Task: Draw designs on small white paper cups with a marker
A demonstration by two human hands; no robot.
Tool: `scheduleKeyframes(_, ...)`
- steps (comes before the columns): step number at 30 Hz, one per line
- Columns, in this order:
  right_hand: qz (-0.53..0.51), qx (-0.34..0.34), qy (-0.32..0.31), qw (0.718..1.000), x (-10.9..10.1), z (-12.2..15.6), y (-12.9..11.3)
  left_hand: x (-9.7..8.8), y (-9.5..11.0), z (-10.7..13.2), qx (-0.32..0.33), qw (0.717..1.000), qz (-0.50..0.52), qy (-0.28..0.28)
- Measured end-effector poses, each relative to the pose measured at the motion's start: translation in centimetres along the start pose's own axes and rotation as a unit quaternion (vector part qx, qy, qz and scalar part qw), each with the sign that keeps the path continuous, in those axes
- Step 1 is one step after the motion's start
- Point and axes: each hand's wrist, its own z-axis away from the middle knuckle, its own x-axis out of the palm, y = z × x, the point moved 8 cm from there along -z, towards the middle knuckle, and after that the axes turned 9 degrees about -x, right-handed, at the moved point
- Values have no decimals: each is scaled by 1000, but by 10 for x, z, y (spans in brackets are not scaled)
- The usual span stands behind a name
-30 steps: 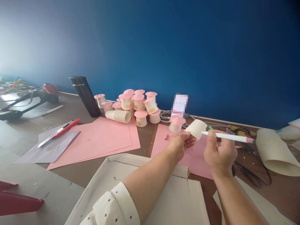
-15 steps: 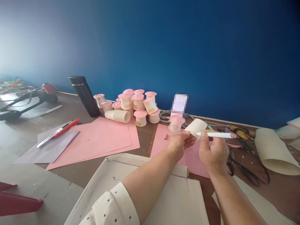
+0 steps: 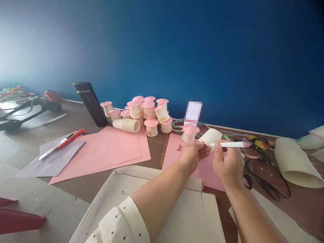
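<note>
Tilted on its side, a white paper cup [image 3: 210, 137] is gripped at its rim by my left hand [image 3: 193, 155]. My right hand [image 3: 229, 165] is closed on a white marker pen [image 3: 233, 144], its tip pointing left and close to the cup; whether it touches the cup I cannot tell. Just behind my left hand stands a paper cup with a pink cone roof [image 3: 189, 133]. Pink paper [image 3: 173, 153] lies beneath both hands, with a small red cap-like piece [image 3: 179, 147] on it.
Several pink-roofed cups [image 3: 149, 109] are piled at the back, before them nested cups [image 3: 126, 125]. Left are a black flask [image 3: 89, 103], pink sheets [image 3: 101, 148] and a box cutter [image 3: 63, 143]. Black scissors [image 3: 263, 184] and a big paper roll [image 3: 296, 165] lie right; white board [image 3: 177, 216] in front.
My right hand and the marker have shifted slightly left along the cup. The marker's back end now points a little more upward; the left hand keeps its hold on the cup.
</note>
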Motion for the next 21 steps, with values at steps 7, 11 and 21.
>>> scheduleKeyframes(7,-24,24,43,998,-10,-1,3,0,1,2,-16,999,40,6)
scheduleKeyframes(11,-36,15,47,998,-12,-1,0,1,1,3,-21,999,38,6)
scheduleKeyframes(21,-36,-18,32,999,-3,0,-5,3,2,2,2,1000,10,-15)
